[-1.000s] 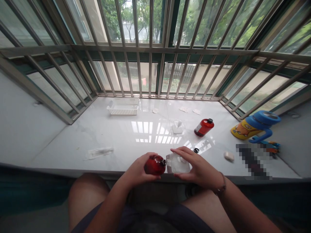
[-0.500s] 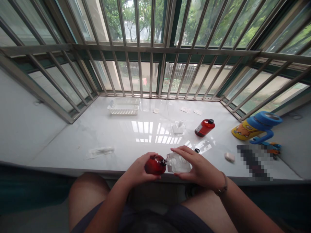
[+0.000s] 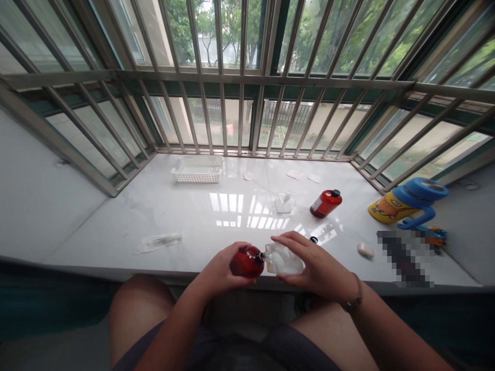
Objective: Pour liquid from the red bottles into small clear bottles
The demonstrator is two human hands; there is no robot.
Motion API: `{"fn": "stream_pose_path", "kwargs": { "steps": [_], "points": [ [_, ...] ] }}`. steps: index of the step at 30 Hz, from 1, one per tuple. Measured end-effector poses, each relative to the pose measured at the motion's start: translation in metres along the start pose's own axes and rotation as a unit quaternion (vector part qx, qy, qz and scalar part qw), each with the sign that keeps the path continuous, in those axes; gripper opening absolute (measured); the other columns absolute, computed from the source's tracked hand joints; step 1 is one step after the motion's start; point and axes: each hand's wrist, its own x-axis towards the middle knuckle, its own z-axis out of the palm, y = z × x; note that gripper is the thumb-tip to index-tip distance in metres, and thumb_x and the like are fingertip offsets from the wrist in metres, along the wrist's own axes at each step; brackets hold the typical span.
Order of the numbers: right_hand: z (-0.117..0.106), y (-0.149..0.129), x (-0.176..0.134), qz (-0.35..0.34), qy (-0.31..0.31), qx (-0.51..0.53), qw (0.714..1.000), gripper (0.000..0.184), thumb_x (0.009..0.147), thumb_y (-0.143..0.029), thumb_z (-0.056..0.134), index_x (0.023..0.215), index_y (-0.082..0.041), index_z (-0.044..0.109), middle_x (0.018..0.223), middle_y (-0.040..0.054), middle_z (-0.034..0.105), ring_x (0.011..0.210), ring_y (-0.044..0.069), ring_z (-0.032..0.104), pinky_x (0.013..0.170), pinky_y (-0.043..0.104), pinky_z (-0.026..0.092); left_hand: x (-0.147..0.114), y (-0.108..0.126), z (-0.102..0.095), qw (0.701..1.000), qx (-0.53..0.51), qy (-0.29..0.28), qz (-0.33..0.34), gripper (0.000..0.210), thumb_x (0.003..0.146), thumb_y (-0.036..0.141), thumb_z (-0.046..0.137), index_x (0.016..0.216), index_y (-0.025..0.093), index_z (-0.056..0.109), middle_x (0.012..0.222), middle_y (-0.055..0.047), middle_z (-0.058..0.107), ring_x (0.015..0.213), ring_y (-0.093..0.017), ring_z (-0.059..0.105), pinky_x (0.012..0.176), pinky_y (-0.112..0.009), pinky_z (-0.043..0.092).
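Observation:
Near the front edge of the white sill, my left hand [image 3: 224, 270] is wrapped round a red-brown bottle [image 3: 247, 262], its neck pointing right. My right hand [image 3: 309, 260] grips a clear bottle [image 3: 284, 259] tilted on its side, with its mouth to the left. The two mouths meet or nearly touch; I cannot tell if liquid passes between them. A small black cap [image 3: 314, 240] lies just beyond my right hand. Farther back stands a second red bottle [image 3: 325, 204] with a black cap and a pale label.
A white plastic basket [image 3: 197, 170] sits at the back left. Clear plastic wrapping [image 3: 160, 242] lies front left, and a small clear container [image 3: 285, 202] is mid-sill. To the right are a blue and yellow flask [image 3: 406, 201] and a small beige block [image 3: 365, 251]. Metal bars [image 3: 247, 80] line the window.
Almost nothing differs. Both hands hold the bottles in the same place, with only a very slight shift of the right hand and the clear bottle.

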Motion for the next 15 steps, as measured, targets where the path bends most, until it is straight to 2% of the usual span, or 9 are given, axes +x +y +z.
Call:
{"fn": "stream_pose_path", "kwargs": {
  "steps": [15],
  "points": [
    [0.0002, -0.0009, 0.0024, -0.011, 0.011, -0.013, 1.0, 0.084, 0.08, -0.021, 0.085, 0.157, -0.031, 0.053, 0.14, 0.0124, 0.064, 0.124, 0.03, 0.07, 0.107, 0.043, 0.063, -0.0004, -0.0006, 0.0005, 1.0, 0.001, 0.002, -0.007, 0.079, 0.066, 0.037, 0.099, 0.137, 0.028, 0.064, 0.136, -0.008, 0.072, 0.119, -0.031, 0.071, 0.103, -0.042, 0.06]
  ]
}}
